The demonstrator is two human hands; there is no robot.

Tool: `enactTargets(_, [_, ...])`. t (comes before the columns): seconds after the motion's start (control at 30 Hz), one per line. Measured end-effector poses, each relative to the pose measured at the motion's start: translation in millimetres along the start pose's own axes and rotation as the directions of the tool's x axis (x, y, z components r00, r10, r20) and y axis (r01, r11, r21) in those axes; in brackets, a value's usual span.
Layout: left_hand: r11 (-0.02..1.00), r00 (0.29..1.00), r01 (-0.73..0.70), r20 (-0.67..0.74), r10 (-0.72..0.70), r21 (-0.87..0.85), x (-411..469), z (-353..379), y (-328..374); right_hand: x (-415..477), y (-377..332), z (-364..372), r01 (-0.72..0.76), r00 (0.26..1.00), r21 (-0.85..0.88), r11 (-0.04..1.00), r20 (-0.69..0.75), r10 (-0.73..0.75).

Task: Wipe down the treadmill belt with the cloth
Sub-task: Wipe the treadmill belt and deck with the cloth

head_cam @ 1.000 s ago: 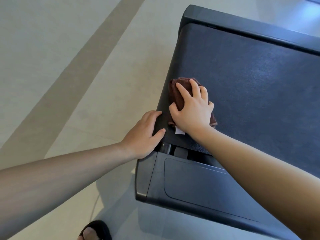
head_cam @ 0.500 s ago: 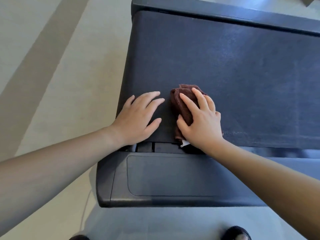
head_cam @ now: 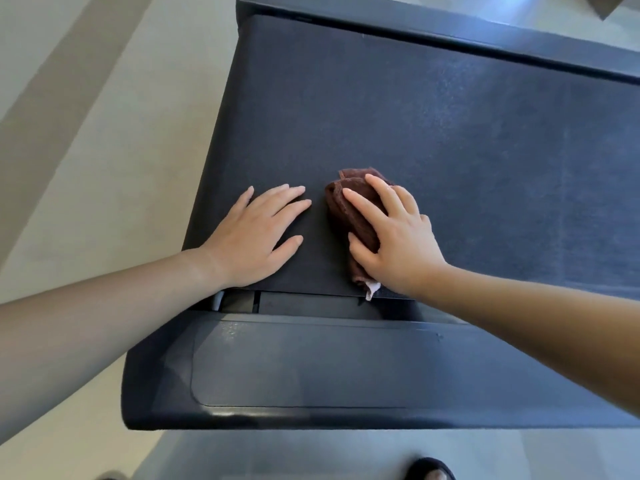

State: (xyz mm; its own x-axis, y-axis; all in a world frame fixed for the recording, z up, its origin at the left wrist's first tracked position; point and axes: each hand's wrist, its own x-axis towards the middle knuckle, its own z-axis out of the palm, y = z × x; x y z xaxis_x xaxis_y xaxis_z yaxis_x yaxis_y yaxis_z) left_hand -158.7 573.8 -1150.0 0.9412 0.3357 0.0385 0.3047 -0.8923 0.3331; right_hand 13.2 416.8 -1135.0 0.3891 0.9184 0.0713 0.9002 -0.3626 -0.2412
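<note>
**Wiping in hand at the belt's near end**

The right hand [head_cam: 398, 240] clasps the bunched brown cloth [head_cam: 349, 209], fingers over it and thumb tucked at its side, pressing it onto the belt [head_cam: 450, 133] near its edge. The left hand [head_cam: 252, 237] lies flat beside it, fingers straight. The next move probably calls for a firm stroke outward across the belt.

Pale beige floor [head_cam: 114, 140] on the left, smooth and evenly lit. A darker tan band [head_cam: 52, 98] runs diagonally across it at far left. The near floor strip [head_cam: 277, 455] is grey and in shade. Bluish-white glare [head_cam: 519, 1] on the floor far right. Brown corner [head_cam: 613, 5] beside it, unclear.
</note>
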Motion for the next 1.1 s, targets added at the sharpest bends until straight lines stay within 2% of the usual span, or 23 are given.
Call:
enactTargets(0.2, [0.997,0.997,-0.072,0.034,0.073,-0.038,5,2,22,-34,32,-4,-0.159,0.981,0.052,0.986,-0.103,0.164])
enactTargets(0.37, [0.993,0.991,-0.119,0.063,0.120,-0.026,35,7,37,-62,57,-10,-0.391,0.895,0.098,0.915,-0.194,0.403])
enactTargets(0.53, [0.982,0.981,-0.180,0.064,0.183,-0.050,73,13,65,-49,55,-8,-0.429,0.888,0.044,0.902,-0.162,0.430])
enactTargets(0.63, [0.980,0.978,-0.189,0.075,0.193,-0.059,86,17,79,-44,53,-9,-0.451,0.872,0.073,0.889,-0.175,0.457])
enactTargets(0.8, [0.983,0.976,-0.161,0.135,0.172,-0.085,79,16,80,-47,42,-12,-0.461,0.868,0.069,0.885,-0.172,0.465])
enactTargets(0.9, [0.974,0.966,-0.188,0.155,0.206,-0.122,74,4,76,-52,36,-26,-0.498,0.854,0.065,0.865,-0.137,0.502])
enactTargets(0.97, [0.963,0.954,-0.240,0.156,0.258,-0.127,72,-8,74,-60,29,-41,-0.559,0.807,0.116,0.821,-0.149,0.571])
enactTargets(1.1, [0.914,0.900,-0.384,0.168,0.403,-0.134,72,-26,88,-103,11,-76,-0.681,0.645,0.244,0.691,-0.248,0.723])
